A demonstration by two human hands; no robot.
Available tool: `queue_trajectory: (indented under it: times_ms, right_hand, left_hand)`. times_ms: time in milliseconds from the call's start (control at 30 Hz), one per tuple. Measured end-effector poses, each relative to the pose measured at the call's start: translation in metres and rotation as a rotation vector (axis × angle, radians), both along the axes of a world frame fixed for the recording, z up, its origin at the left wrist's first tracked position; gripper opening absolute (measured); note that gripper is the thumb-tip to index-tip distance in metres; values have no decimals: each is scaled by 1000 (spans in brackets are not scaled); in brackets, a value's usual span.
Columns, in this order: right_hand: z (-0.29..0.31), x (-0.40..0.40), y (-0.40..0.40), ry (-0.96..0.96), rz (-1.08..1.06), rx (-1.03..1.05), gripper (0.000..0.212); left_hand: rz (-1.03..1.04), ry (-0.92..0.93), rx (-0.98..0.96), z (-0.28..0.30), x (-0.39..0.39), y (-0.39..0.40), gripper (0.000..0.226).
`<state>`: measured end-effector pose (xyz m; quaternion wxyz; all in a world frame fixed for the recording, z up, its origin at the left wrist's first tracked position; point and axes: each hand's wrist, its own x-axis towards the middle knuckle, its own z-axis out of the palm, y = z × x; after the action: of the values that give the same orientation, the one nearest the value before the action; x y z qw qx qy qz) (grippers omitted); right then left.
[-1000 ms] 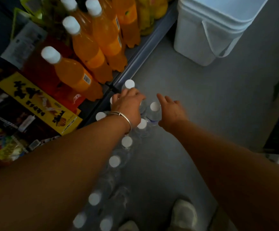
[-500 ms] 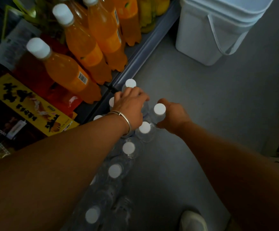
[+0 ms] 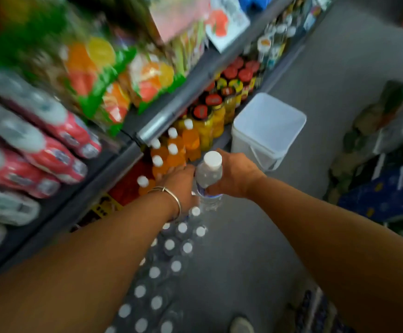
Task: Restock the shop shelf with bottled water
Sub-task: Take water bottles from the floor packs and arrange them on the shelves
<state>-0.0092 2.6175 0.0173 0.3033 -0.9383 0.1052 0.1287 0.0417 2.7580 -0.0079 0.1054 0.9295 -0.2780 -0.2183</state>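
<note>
Shop shelf (image 3: 162,121) runs from 7 o'clock up to 1 o'clock along the left, w/ grey metal edge; upper tiers blurred, holding red-and-white packs at 9 o'clock and bright orange/green snack bags at 11. Grey floor (image 3: 304,75) fills the right side. White lidded bucket (image 3: 267,123) stands on the floor at 1 o'clock, just beside the shelf base. Pack of water bottles (image 3: 169,260), white caps in rows, sits on the floor from 6 o'clock up to centre, beside the bottom shelf. Orange drink bottles (image 3: 171,152) w/ white caps stand on the bottom shelf just above centre; red-lidded jars (image 3: 210,109) behind them toward 12. Right hand (image 3: 236,174) at centre, fingers wrapped round a clear water bottle (image 3: 207,174), held upright above the pack, cap up. Left hand (image 3: 181,186) touching that bottle's left side, silver bangle (image 3: 171,195) on wrist; its fingers point down & mostly hidden, so can't tell wide or narrow.
</note>
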Motion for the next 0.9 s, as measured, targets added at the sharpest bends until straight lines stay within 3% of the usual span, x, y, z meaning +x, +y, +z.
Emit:
queue_trajectory:
  times_ms: [100,167,267,400,533,633,767,900]
  right_hand:
    - [97,2,2,-47,72,8,58]
    - [158,3,5,-67,120,-7,54]
    - [245,0,13,-120,163,3,54]
    - [363,-12,33,-224,226,-15,45]
    - [476,-24,72,-315,276,-38,34]
    - [552,-27,104,-414,328,-9,22]
    - [639,-35,141,-561,352,0,23]
    - [708,-32,172,-670,399,89,21]
  left_hand:
    - [30,77,-106,94,2,7,62]
    - [29,108,-150,153,2,15,50]
    - [28,95,-208,235,-1,32,50]
    - [-34,13,-144,340,-10,62,34]
    - [-43,-55,-154,447,-23,103,36]
    - [-4,-124,-202,526,-32,137,36]
    - [68,-240,-277,614,-40,181,40]
    - [136,-281,-386,683,-54,222,31]
